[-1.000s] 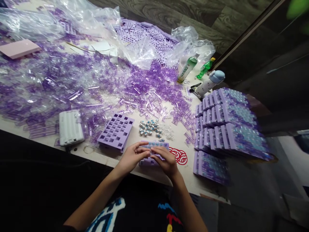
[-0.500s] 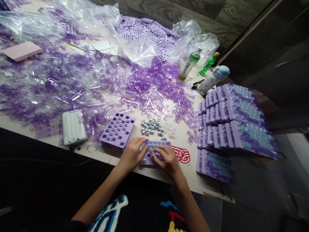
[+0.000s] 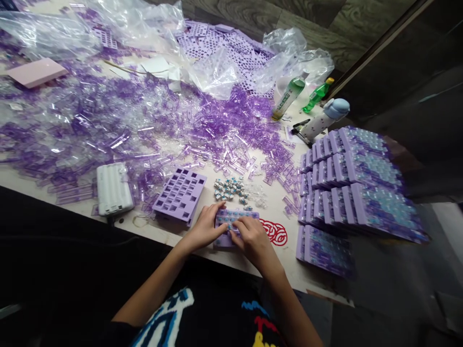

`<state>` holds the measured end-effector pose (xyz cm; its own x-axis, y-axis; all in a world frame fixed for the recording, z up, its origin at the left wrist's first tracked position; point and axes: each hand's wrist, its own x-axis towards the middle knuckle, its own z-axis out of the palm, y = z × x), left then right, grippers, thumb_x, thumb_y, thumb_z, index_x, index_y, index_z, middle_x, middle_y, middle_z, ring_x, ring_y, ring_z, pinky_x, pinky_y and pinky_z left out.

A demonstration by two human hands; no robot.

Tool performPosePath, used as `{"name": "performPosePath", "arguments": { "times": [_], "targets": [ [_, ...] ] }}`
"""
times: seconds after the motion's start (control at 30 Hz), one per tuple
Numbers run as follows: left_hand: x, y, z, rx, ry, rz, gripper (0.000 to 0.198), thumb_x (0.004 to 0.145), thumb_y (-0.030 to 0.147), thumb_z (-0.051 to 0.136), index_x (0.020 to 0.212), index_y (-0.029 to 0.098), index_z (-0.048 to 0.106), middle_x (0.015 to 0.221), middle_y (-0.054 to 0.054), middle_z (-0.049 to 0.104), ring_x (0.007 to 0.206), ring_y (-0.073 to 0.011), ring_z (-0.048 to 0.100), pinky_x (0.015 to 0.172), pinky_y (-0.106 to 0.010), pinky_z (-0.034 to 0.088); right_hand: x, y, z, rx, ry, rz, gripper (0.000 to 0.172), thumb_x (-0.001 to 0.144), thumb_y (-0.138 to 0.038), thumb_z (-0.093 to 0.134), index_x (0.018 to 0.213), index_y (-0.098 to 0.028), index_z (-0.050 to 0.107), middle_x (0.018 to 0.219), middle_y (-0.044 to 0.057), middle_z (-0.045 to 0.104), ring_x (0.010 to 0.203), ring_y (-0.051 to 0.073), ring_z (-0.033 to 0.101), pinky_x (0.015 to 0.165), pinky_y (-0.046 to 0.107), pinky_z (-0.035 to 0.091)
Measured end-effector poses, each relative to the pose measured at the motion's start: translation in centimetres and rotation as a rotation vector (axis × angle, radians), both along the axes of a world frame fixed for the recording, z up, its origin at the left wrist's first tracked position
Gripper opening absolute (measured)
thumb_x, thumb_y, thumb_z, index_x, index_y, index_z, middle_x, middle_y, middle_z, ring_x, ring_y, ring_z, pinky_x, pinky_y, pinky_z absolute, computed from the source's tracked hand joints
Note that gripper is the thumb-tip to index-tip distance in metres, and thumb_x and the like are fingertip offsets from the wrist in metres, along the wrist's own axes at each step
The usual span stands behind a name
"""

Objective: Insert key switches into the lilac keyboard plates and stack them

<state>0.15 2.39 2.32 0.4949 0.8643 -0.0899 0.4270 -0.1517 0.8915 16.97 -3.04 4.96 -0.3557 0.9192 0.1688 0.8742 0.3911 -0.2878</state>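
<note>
Nearest is the person's dark shirt [image 3: 217,308], with a white, blue, red and yellow print. Above it, at the near edge of the pale table [image 3: 277,262], lies a purple perforated panel [image 3: 223,241], partly filled with small blue-and-white pieces. The left hand [image 3: 206,226] spans the panel's left end, thumb and forefinger well parted, both touching it. The right hand [image 3: 255,240] is bent over the middle and right, thumb close to the curled fingers. The fingers mask the contact, so I cannot tell whether either hand grips the panel or pinches a small piece.

Red loops [image 3: 278,234] lie just right of the panel. Left of it are a second purple panel with square holes [image 3: 180,193] and a white ribbed case [image 3: 115,190]. Just beyond the hands sit a pile of blue-and-white pieces [image 3: 229,188] and some clear bits [image 3: 258,195]; well to the right stand stacked filled panels [image 3: 376,168]. Farther back spread transparent purple strips [image 3: 246,113], then a blue-lidded flask [image 3: 320,124], two green bottles [image 3: 290,96], clear plastic bags [image 3: 217,74] and a heap of perforated panels [image 3: 217,41].
</note>
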Motion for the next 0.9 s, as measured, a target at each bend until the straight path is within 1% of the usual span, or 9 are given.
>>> {"name": "performPosePath", "arguments": {
  "times": [0.13,0.3,0.4,0.57,0.7,0.8,0.9],
  "targets": [
    [-0.2,0.1,-0.3,-0.064,-0.028,-0.001,0.056,0.078,0.024,0.053,0.131,0.017,0.036,0.121,-0.009,0.050,0.116,-0.0224,0.041,0.100,-0.037,0.032,-0.2,0.1,0.6,-0.045,-0.016,0.016,0.007,0.087,-0.017,0.051,0.090,-0.014,0.057,0.088,0.010,0.057,0.082,0.023,0.052,0.070,0.034,0.040],
    [-0.2,0.0,-0.5,-0.044,-0.027,-0.009,0.058,0.077,0.023,0.054,0.131,0.015,0.035,0.121,-0.009,0.050,0.116,-0.0218,0.040,0.102,-0.036,0.030,-1.0,0.5,1.3,-0.119,-0.142,0.010,0.005,0.085,-0.013,0.052,0.086,-0.013,0.057,0.086,0.009,0.055,0.083,0.023,0.051,0.073,0.033,0.040],
    [0.0,0.1,-0.2,-0.033,-0.007,-0.011,0.059,0.075,0.023,0.055,0.131,0.016,0.036,0.121,-0.009,0.050,0.115,-0.0227,0.041,0.101,-0.037,0.030,-1.0,0.7,1.0,-0.131,-0.195,0.024,0.005,0.085,-0.012,0.053,0.082,-0.013,0.056,0.083,0.008,0.054,0.081,0.022,0.050,0.072,0.032,0.041],
    [0.3,0.1,-0.1,-0.011,0.037,-0.006,0.062,0.074,0.025,0.058,0.131,0.014,0.036,0.120,-0.010,0.051,0.109,-0.0243,0.043,0.097,-0.037,0.032,-0.7,0.6,-0.1,-0.118,-0.185,0.095,0.009,0.086,-0.011,0.054,0.077,-0.014,0.055,0.081,0.007,0.052,0.077,0.021,0.047,0.069,0.031,0.041],
    [0.6,0.1,-0.5,-0.003,0.081,0.018,0.067,0.073,0.029,0.060,0.133,0.015,0.034,0.118,-0.009,0.052,0.107,-0.0253,0.044,0.095,-0.038,0.033,-0.6,0.1,0.2,-0.138,-0.140,0.123,0.014,0.091,-0.009,0.046,0.081,-0.013,0.056,0.081,0.007,0.052,0.076,0.020,0.046,0.067,0.029,0.042],
    [0.7,0.1,-0.7,-0.017,0.115,0.029,0.069,0.071,0.030,0.061,0.133,0.016,0.033,0.116,-0.008,0.053,0.105,-0.0257,0.045,0.094,-0.039,0.032,-0.7,-0.4,0.2,-0.086,-0.142,0.130,0.019,0.092,-0.007,0.039,0.090,-0.010,0.058,0.083,0.008,0.053,0.077,0.021,0.046,0.067,0.030,0.043],
    [0.8,0.3,-0.6,-0.040,0.121,0.009,0.070,0.071,0.030,0.061,0.133,0.017,0.031,0.116,-0.008,0.052,0.106,-0.0257,0.044,0.094,-0.039,0.031,-0.9,-0.8,-0.3,-0.005,-0.160,0.148,0.024,0.093,-0.006,0.035,0.094,-0.007,0.059,0.082,0.010,0.053,0.077,0.022,0.047,0.068,0.032,0.044]
  ]
}}
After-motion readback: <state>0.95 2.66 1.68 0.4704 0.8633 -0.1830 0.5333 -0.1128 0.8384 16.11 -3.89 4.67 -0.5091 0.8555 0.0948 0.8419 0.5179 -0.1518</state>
